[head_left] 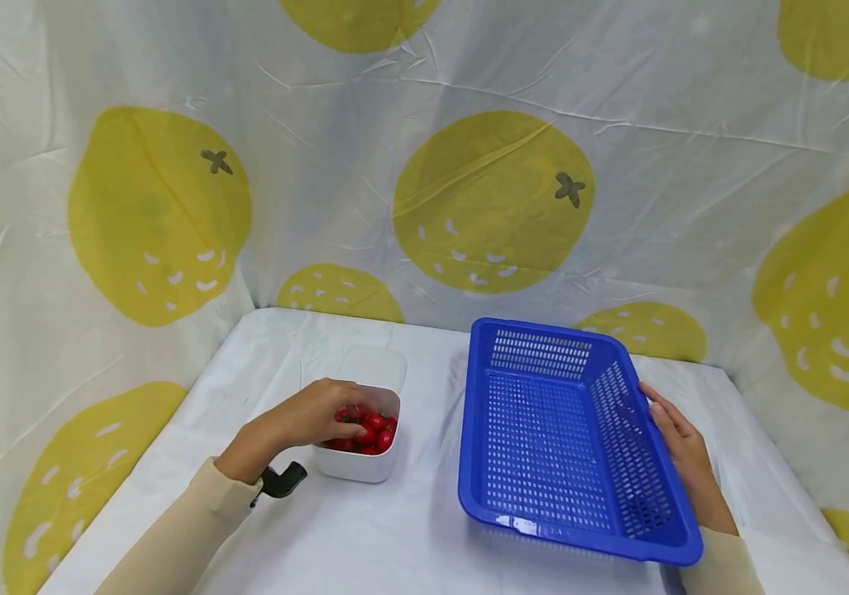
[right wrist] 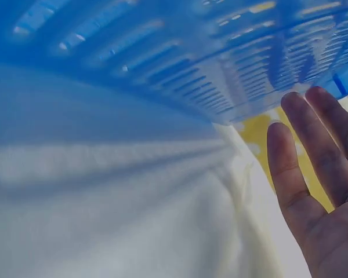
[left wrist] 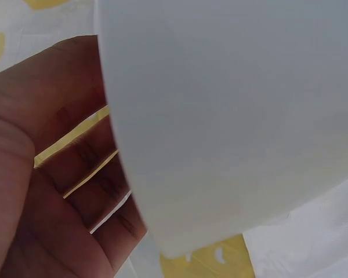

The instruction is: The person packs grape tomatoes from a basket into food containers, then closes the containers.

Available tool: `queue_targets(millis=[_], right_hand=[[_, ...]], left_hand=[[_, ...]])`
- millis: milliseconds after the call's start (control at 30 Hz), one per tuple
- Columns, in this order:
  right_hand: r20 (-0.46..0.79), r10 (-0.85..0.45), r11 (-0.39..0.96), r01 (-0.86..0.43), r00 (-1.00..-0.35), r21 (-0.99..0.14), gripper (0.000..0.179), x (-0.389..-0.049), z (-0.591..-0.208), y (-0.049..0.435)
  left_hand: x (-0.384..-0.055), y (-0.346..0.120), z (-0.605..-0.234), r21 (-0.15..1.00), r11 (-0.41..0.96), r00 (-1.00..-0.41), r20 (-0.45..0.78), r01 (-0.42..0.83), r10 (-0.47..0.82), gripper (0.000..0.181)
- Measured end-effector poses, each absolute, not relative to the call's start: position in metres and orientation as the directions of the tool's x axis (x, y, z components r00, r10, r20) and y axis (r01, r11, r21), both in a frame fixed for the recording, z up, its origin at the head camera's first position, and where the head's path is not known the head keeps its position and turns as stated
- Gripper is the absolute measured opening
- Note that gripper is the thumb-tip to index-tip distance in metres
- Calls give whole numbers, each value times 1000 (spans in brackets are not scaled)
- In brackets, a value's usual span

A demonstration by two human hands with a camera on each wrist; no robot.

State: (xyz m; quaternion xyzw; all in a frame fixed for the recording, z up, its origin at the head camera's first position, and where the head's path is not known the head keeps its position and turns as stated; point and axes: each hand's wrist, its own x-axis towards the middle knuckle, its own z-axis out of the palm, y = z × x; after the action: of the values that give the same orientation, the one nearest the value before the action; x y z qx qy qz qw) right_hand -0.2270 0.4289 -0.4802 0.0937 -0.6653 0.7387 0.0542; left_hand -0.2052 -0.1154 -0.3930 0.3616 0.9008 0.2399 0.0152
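On the left, a white square container (head_left: 355, 467) holds several small, glossy red cherry tomatoes (head_left: 383, 440). My left hand (head_left: 323, 413) reaches over its rim, thumb and fingertips down among the tomatoes. The container's wall (left wrist: 220, 116) hides those fingertips in the left wrist view, and I cannot tell whether they pinch a tomato. To the right is a blue perforated plastic basket (head_left: 543, 450) with nothing in it, standing at a tilt. Against its right outer side lies my right hand (head_left: 692, 463). The right wrist view shows straight, slightly spread fingers (right wrist: 287, 162) touching the basket's slotted side.
Behind the container, a pale translucent square lid (head_left: 375, 364) lies flat. A white cloth (head_left: 424, 529) covers the table. White fabric printed with large yellow fruits (head_left: 494, 202) hangs at the back and both sides.
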Motion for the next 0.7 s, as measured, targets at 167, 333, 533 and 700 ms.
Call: queue_targets(millis=[167,333,533,700], right_hand=[[193,-69,-85,-187,-979,-979,46,-228,-484,439],[182,-47,75,-185,-982,-980,50,-225,-476,448],[186,-24,187,-187,-982,-964,51,-211,-463,467],[228,-24,228,-228,-973,-947,49,-199,-445,484]], left_hand=[[-205,-117,-392,454,642,-759,130,618,638,23],[-205,-121,-390,457,640,-761,145,618,632,19],[-203,-120,-387,426,649,-759,160,630,632,20],[-199,-123,-385,426,666,-781,196,613,593,20]])
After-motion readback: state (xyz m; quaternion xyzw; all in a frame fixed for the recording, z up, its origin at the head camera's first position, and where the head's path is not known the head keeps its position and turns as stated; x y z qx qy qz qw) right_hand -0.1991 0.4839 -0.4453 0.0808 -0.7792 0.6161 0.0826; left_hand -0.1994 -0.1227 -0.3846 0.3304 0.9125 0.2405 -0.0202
